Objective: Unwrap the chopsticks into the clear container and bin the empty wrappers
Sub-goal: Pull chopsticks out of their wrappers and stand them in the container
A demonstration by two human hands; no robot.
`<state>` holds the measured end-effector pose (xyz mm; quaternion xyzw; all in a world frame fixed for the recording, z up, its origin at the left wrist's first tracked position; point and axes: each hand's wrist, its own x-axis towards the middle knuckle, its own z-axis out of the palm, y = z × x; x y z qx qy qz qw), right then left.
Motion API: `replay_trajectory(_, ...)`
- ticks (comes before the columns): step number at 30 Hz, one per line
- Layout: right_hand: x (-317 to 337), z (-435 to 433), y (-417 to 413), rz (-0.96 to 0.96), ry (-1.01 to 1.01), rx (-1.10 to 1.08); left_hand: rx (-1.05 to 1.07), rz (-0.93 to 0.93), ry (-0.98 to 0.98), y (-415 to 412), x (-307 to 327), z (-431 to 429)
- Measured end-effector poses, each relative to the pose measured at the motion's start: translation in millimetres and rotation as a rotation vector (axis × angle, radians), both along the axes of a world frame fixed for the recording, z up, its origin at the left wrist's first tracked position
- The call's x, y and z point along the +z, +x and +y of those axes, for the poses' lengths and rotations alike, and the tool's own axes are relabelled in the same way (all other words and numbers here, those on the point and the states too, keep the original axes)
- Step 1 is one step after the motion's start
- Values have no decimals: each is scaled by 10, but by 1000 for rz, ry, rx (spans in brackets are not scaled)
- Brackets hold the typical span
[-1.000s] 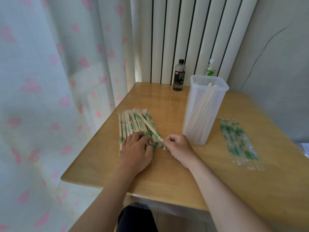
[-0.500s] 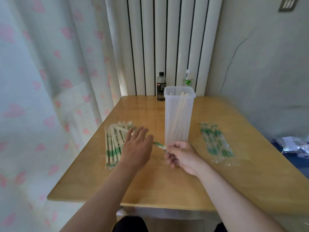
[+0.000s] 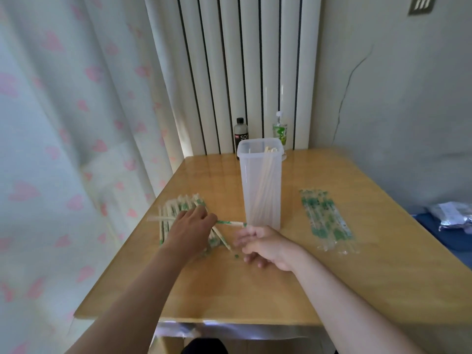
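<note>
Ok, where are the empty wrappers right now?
In the head view, the empty wrappers lie flat on the wooden table, right of the clear container and beyond the right hand, touching neither.

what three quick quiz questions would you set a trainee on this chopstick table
1. True or false: the clear container holds no chopsticks.
2. The empty wrappers lie: A) right of the container, B) inside it, C) on the floor.
3. What does the left hand grip?
Key: 1 false; 2 A; 3 a wrapped chopstick pair.
</note>
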<state>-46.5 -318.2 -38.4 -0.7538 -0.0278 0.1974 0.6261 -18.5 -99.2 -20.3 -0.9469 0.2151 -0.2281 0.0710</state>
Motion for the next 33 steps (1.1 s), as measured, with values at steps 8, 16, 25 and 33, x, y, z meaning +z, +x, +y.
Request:
replay_trajectory(8, 82, -115, -108, -46, 312, -220, -170, 216, -437, -186, 73, -101)
replay_trajectory(16, 490, -342, -169, -201, 540, -499, -299, 703, -977, -426, 268, -863)
replay_trajectory(25, 718, -748, -173, -304, 509, -683, -279, 784, -1139, -525, 169, -971)
replay_trajectory(33, 676, -602, -144, -289, 458, -575, -289, 794, -1284, -490, 210, -1009)
